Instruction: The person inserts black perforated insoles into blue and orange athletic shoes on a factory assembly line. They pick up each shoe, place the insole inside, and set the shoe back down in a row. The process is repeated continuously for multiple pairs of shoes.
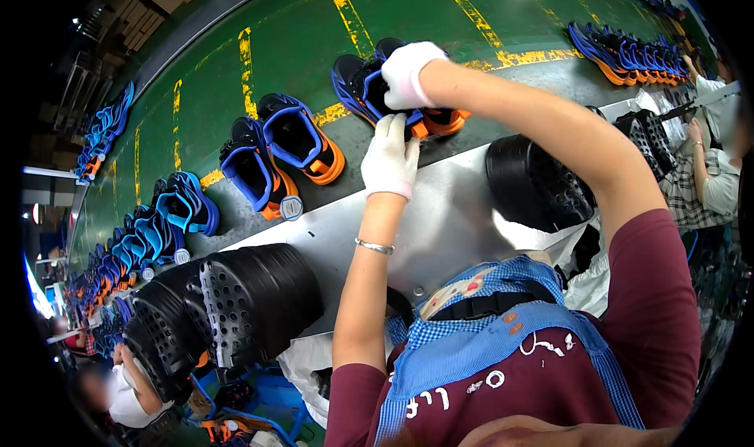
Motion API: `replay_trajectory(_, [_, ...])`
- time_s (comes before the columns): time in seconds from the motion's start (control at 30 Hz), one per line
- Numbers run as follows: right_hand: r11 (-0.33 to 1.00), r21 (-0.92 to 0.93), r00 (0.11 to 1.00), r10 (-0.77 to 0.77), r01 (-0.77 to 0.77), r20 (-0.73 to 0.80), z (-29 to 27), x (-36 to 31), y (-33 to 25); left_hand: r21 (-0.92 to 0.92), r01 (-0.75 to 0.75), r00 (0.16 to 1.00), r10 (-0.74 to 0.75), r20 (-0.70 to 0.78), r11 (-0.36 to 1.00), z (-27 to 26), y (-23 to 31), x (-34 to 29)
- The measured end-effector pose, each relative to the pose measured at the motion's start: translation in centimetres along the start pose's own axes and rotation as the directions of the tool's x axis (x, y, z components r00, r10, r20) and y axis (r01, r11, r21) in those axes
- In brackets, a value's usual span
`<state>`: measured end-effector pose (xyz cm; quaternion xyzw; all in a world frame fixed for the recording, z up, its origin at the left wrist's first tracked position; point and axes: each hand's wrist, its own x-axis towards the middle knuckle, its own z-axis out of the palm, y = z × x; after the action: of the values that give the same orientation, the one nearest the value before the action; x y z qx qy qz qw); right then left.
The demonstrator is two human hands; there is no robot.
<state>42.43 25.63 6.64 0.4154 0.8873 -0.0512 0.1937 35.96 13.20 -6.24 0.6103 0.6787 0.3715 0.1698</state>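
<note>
A pair of black and blue sneakers with orange heels stands in front of me on the green belt. My left hand [390,160], in a white glove, has its fingers closed on the heel of the left sneaker [351,84]. Above that shoe's opening is my right hand [410,74], also gloved, with its fingers curled in; whatever they hold is hidden. Behind the right hand and wrist, most of the right sneaker [446,124] is covered, though its orange heel shows.
Another sneaker pair [294,141] stands to the left on the green belt [298,54]. Rows of shoes [145,239] line the left; more shoes [628,58] stand far right. Black perforated moulds [251,302] flank the metal ledge [424,235]. Co-workers sit at both sides.
</note>
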Motion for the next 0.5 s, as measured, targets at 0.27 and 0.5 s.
replay_trajectory(0.27, [0.988,0.153,0.997,0.023,-0.033,0.07,3.3,4.0,-1.9,0.267,0.117,0.894,-0.218,0.39,0.957,-0.4,-0.3,4.7])
replay_trajectory(0.5, [0.984,0.175,0.996,-0.029,0.043,-0.084,4.2,4.9,-2.1,0.247,0.317,0.674,-0.401,0.62,0.916,-0.1,-1.0,6.8])
